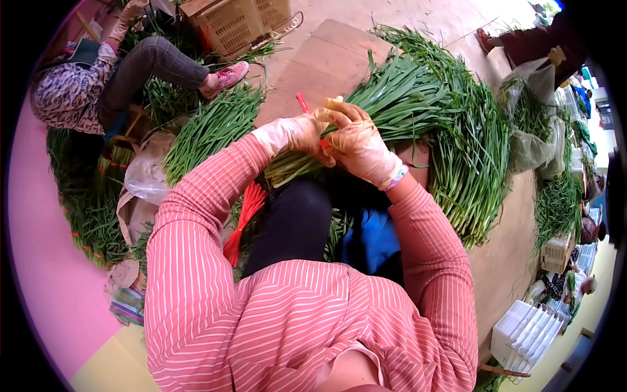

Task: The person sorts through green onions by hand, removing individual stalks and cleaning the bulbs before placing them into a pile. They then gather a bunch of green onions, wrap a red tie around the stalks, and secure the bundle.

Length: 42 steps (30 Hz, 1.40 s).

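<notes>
My left hand (306, 138) and my right hand (360, 142), both in thin stained gloves, meet around a bunch of long green leafy stalks (401, 98). The leaves fan out to the upper right, and the pale stalk ends (294, 166) stick out at the lower left. A red tie strip (302, 103) stands up beside my left hand, and a bit of red shows between the hands at the stalks. My fingers are bent around the bunch and strip; their exact hold is partly hidden. A bundle of red tie strips (244, 220) lies beside my left thigh.
Loose green stalks (470, 161) are piled at right, more (215, 127) at left. Tied bunches (93, 220) lie along the pink wall. A plastic crate (240, 24) stands ahead. A seated person (83, 88) is at upper left, another person (539, 44) at upper right. White crates (524, 338) sit lower right.
</notes>
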Tool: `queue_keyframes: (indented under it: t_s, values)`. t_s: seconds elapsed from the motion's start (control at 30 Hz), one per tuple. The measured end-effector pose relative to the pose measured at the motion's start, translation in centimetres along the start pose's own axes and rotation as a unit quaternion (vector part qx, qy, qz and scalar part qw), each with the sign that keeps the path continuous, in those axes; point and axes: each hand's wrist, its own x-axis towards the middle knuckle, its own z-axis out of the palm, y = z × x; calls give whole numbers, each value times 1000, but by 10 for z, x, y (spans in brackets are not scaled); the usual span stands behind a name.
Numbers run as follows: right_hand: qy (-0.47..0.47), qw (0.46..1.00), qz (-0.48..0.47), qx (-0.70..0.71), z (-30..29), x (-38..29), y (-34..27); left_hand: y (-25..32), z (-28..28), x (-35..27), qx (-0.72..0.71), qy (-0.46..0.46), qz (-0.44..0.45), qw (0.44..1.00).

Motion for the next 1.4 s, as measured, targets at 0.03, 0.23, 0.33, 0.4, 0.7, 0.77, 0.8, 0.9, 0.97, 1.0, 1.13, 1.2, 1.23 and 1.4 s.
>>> queue_keyframes:
  t_s: [0.03,0.23,0.33,0.4,0.7,0.77,0.8,0.9,0.97,1.0,1.13,1.2,1.23,1.4]
  values:
    - [0,999,-35,-3,-1,4,5,17,-10,2,-4,1,3,1000]
    - [-182,976,60,103,9,8,46,55,-29,-12,-232,-22,-36,972]
    - [-233,964,76,100,14,8,53,42,-23,-17,-420,-44,-63,904]
    - [-239,964,75,93,16,8,55,57,-36,-24,-603,-48,-60,794]
    - [-321,940,83,87,10,15,59,-4,-35,-24,-650,123,-255,705]
    - [-311,942,83,90,9,16,58,-27,-42,-24,-617,130,-273,726]
    - [-312,941,85,97,10,17,58,-35,-43,-23,-472,169,-302,811]
    - [-314,940,88,99,10,17,59,-43,-42,-17,-149,232,-295,915]
    - [-315,940,89,95,10,18,58,-37,-44,-8,-40,203,-298,932]
    - [-316,939,91,98,9,17,57,-36,-41,-4,-19,224,-267,937]
    - [-309,941,93,105,11,15,56,-40,-38,3,-41,200,-305,930]
    - [-299,944,90,106,10,15,55,-42,-39,1,-24,215,-267,939]
    - [-304,943,92,101,8,16,54,-42,-40,1,-6,229,-230,946]
    - [-319,939,92,94,7,16,57,-47,-35,3,-187,244,-219,926]
